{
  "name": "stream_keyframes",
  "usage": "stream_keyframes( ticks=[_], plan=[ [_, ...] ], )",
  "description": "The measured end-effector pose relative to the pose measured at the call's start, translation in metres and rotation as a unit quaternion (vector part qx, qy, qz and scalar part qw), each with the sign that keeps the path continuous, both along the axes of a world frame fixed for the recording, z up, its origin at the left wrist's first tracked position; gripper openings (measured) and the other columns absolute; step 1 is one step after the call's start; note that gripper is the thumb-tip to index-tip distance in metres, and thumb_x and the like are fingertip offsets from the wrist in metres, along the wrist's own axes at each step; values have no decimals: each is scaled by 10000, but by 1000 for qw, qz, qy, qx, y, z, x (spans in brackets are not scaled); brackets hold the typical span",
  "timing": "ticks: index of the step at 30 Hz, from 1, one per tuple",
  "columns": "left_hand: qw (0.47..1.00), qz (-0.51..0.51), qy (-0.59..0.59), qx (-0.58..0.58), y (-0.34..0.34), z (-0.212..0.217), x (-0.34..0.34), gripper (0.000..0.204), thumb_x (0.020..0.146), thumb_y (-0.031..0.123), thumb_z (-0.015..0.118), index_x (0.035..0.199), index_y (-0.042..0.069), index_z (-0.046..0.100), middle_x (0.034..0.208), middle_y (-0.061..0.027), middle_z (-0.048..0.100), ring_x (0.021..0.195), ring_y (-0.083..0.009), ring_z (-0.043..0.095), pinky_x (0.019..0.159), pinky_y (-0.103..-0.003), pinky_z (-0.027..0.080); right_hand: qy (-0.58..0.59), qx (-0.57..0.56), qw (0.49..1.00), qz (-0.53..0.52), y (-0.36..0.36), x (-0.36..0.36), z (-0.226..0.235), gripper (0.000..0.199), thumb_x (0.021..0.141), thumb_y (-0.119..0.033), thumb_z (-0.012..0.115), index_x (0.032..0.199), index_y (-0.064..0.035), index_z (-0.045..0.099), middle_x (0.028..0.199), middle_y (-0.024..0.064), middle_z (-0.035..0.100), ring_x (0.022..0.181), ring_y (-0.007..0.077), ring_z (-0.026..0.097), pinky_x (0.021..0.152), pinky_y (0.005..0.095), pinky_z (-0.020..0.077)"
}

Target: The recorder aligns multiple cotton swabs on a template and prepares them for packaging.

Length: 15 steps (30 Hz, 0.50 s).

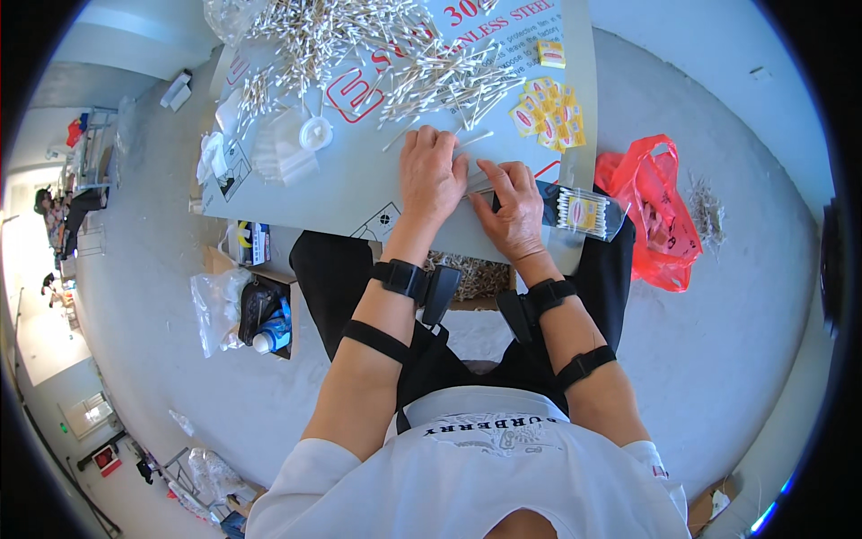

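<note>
My left hand [429, 175] is at the table's near edge with its fingers bent and pressed together; what they hold, if anything, is hidden. Close beside it, my right hand [514, 211] curves its thumb and fingers toward the left one, around something I cannot make out. Just beyond the fingertips lie a few loose cotton swabs [474, 139]. Farther off, a large heap of cotton swabs [332, 40] spreads over the table. To the right of my right hand sits a clear bag of cotton swabs [584, 214] with a yellow card inside.
Yellow cards [550, 117] lie spread at the table's right, near a small stack [551, 54]. Clear plastic sleeves [283, 148] and a white round container [315, 133] are on the left. A red plastic bag [660, 216] stands right of the table; an open box [269, 310] stands below left.
</note>
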<state>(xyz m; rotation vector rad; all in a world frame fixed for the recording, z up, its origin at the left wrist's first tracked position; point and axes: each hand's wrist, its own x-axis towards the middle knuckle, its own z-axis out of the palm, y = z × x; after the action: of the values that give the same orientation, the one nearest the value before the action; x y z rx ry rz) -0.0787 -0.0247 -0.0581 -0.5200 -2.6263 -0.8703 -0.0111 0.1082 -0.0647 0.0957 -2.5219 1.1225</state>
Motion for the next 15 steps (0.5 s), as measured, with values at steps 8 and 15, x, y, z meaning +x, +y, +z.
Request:
stream_keyframes(
  ticks=[8,15],
  plan=[
    [1000,-8,-9,4,1,-9,2,146,718,109,725,785,63,603,846,-97,553,851,-320,522,755,-445,422,4,31,999,14,6,1,-5,293,643,-107,756,916,-72,655,916,101,543,880,299,556,746,408,483],
    [992,110,-19,-60,35,-5,-48,205,745,244,714,780,65,620,855,-137,623,900,-349,563,783,-459,433,-1,15,1000,13,6,0,-4,254,648,-98,749,873,-79,633,898,89,540,857,300,557,740,404,483]
  ],
)
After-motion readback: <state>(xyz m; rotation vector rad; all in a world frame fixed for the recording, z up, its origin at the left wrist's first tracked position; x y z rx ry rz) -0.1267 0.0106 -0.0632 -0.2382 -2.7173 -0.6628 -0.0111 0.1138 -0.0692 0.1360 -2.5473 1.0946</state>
